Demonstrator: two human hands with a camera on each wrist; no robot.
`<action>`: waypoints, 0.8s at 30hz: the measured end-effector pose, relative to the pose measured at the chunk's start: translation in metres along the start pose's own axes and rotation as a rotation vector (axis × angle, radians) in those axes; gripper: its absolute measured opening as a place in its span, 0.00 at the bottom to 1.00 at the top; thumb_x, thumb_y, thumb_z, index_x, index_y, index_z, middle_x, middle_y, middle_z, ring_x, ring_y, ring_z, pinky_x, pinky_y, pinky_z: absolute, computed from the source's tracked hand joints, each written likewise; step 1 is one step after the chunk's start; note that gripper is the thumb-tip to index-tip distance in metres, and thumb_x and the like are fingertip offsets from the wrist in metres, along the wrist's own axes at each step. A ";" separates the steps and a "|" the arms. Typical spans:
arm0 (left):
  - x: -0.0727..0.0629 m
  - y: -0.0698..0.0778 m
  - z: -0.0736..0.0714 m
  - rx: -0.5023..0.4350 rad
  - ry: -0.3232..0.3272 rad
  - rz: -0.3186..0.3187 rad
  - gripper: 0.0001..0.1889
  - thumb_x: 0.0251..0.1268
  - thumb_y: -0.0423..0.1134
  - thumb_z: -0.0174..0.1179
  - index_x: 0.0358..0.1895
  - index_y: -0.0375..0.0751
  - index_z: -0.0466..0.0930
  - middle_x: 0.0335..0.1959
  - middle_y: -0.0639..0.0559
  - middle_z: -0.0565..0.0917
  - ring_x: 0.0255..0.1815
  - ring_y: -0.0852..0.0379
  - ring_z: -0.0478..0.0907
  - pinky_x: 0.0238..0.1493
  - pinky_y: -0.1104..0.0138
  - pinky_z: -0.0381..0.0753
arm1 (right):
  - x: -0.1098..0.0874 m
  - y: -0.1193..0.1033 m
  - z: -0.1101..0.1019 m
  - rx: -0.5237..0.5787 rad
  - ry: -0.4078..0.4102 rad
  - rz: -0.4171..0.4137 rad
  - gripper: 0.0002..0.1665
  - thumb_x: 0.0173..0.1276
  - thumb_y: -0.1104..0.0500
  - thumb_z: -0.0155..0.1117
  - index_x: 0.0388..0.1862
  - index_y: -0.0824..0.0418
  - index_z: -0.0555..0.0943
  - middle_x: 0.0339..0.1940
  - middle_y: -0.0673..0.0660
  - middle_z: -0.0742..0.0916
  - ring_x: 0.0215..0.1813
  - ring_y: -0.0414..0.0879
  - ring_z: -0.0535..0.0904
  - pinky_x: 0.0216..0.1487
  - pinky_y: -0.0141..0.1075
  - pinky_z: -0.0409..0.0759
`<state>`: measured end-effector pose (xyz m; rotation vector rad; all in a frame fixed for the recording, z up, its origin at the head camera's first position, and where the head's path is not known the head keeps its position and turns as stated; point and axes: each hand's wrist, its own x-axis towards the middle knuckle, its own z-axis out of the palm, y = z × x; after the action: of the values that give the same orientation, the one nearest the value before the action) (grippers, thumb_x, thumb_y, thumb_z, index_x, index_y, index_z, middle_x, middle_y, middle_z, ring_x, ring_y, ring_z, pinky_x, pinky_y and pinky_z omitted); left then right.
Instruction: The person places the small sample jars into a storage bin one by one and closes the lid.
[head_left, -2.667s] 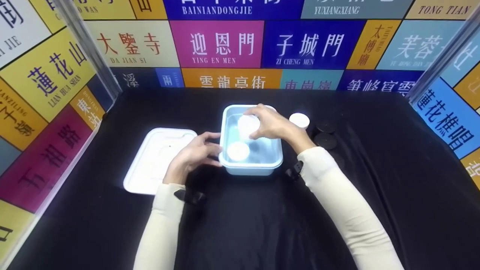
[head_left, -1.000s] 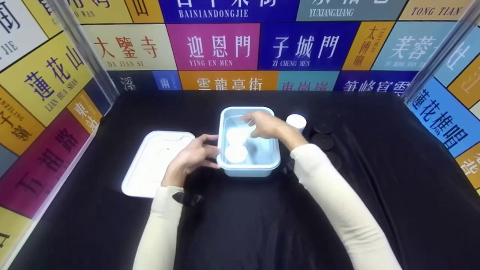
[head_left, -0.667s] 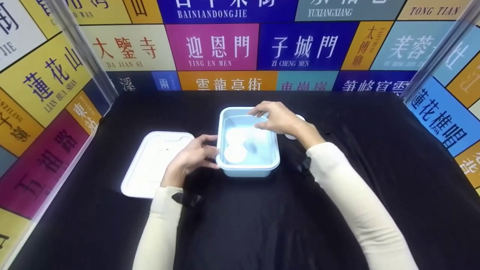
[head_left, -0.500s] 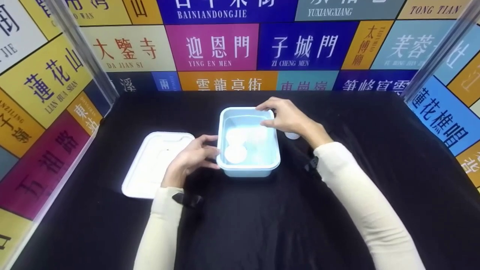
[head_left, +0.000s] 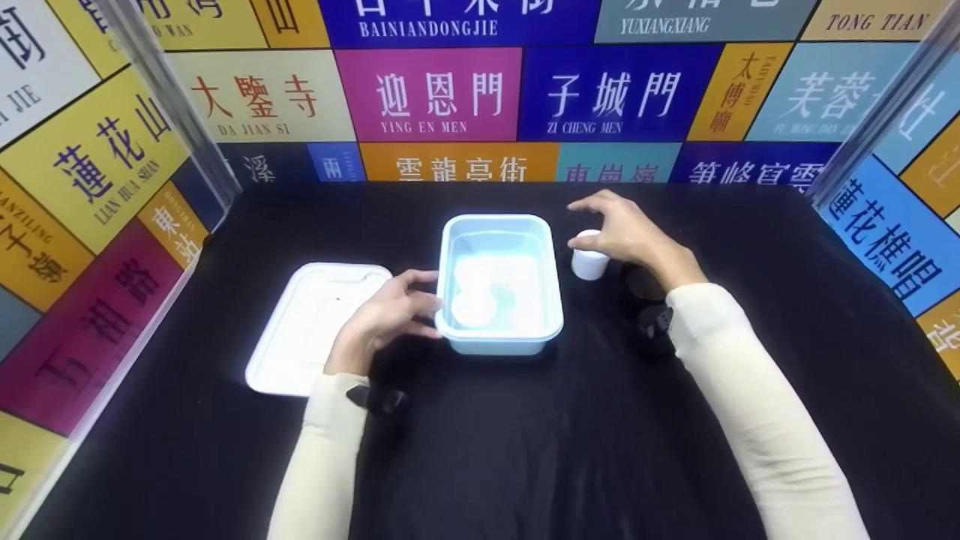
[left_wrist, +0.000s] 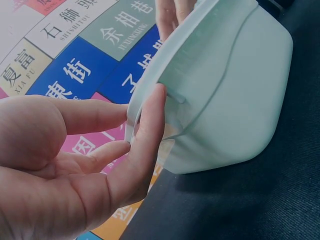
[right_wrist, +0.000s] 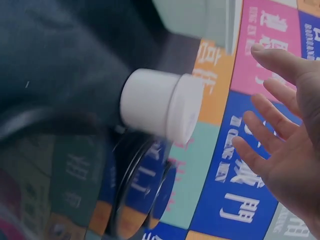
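Observation:
A pale blue lidless plastic box (head_left: pixel 499 345) stands mid-table with several white jars (head_left: pixel 474 306) inside; glare blurs some of them. My left hand (head_left: pixel 386 311) holds its left rim, fingertips and thumb about the lip in the left wrist view. Right of the box, a small white jar with a cap (head_left: pixel 589 266) stands upright. Beside and slightly above it is my right hand (head_left: pixel 630 231), thumb and fingers spread. In the right wrist view a gap shows between the fingers (right_wrist: pixel 260 102) and the jar; nothing is in that hand.
A white rectangular lid (head_left: pixel 300 330) lies flat left of the box, partly behind the left hand. Glossy black round pieces (right_wrist: pixel 132 192) sit beside the white jar, partly hidden by the right arm in the head view. Sign-covered panels (head_left: pixel 427 94) enclose the black-covered table.
My right hand let go of a jar inside the box, rose out over the right rim and moved right to the standing white jar. The left hand stayed on the rim.

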<state>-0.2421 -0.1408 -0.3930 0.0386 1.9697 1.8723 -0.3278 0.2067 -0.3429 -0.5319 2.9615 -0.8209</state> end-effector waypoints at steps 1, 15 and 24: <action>0.000 0.000 0.000 -0.001 0.000 -0.002 0.32 0.68 0.25 0.55 0.73 0.34 0.57 0.48 0.36 0.80 0.40 0.51 0.84 0.41 0.57 0.93 | -0.001 0.004 0.000 0.002 0.000 0.012 0.36 0.62 0.54 0.72 0.69 0.61 0.75 0.67 0.66 0.76 0.70 0.63 0.70 0.76 0.57 0.68; 0.001 -0.001 -0.001 -0.020 -0.006 0.007 0.32 0.68 0.24 0.55 0.73 0.34 0.57 0.43 0.39 0.80 0.40 0.52 0.84 0.39 0.58 0.93 | -0.003 0.033 0.002 -0.042 -0.102 0.182 0.48 0.61 0.49 0.74 0.75 0.65 0.65 0.72 0.71 0.71 0.73 0.66 0.65 0.78 0.61 0.62; 0.001 -0.002 0.000 -0.019 0.001 0.009 0.32 0.68 0.24 0.55 0.73 0.34 0.57 0.40 0.40 0.82 0.38 0.52 0.83 0.38 0.58 0.93 | -0.003 0.038 0.010 -0.044 -0.139 0.176 0.48 0.59 0.52 0.75 0.72 0.71 0.66 0.69 0.73 0.75 0.66 0.65 0.71 0.76 0.60 0.66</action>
<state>-0.2423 -0.1407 -0.3948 0.0413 1.9549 1.8973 -0.3360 0.2336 -0.3710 -0.3093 2.8534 -0.6753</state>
